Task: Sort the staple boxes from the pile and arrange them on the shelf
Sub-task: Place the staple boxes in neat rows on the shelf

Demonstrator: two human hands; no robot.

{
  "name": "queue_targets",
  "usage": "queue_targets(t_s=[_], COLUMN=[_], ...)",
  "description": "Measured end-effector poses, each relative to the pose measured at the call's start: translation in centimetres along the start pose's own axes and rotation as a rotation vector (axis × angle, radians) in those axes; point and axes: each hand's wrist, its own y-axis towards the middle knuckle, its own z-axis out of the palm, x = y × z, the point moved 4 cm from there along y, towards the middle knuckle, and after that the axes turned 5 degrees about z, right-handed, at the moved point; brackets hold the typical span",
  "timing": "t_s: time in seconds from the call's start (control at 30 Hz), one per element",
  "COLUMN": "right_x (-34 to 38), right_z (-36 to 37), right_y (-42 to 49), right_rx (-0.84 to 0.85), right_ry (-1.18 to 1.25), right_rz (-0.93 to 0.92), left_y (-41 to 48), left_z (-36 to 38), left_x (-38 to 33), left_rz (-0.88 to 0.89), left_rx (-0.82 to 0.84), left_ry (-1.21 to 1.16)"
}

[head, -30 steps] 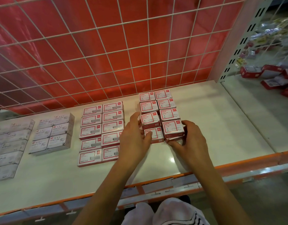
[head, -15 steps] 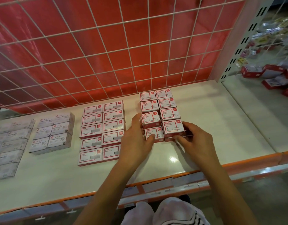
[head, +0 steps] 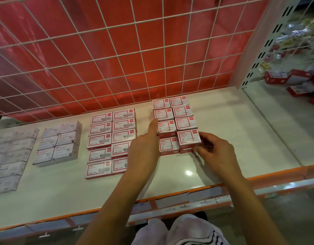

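Note:
A two-column block of red-and-white boxes stands on the white shelf, some stacked two high. My left hand presses flat against the block's left side, its fingers straight along the boxes. My right hand pinches the front right stack at its right edge with curled fingers. Left of the block lies a two-column grid of red-and-white staple boxes.
Grey-white boxes and more lie at the shelf's left. A pile of loose red boxes sits on the neighbouring shelf at right, behind a perforated upright. A wire grid on red backing closes the rear; an orange rail edges the front.
My left hand has straightened and slid up along the block's left side. My right hand has shifted from the front of the right stack to its right edge.

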Motion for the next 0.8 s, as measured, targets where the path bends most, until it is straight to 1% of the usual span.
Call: queue_targets(t_s=[0.13,0.27,0.33,0.47,0.8], right_x=[-0.2,-0.2,-0.2,0.0,-0.2], right_z=[0.0,0.1,0.1,0.5,1.3], right_y=[0.1,0.0,0.1,0.2,0.3], right_rx=[-0.003,0.023,0.026,0.006,-0.029], right_ry=[0.011,0.003,-0.020,-0.102,-0.138], right_rz=[0.019,0.015,0.013,-0.026,-0.019], left_y=[0.2,-0.1,-0.4,-0.5,-0.4], left_z=[-0.1,0.2,0.5,0.9,1.4], left_x=[0.1,0.0,0.0,-0.1,0.3], left_rz=[0.002,-0.022,-0.029,0.022,0.033], left_rx=[-0.008,-0.052,-0.027,0.033,-0.002], left_ry=[0.058,-0.036,-0.086,-0.150,-0.146])
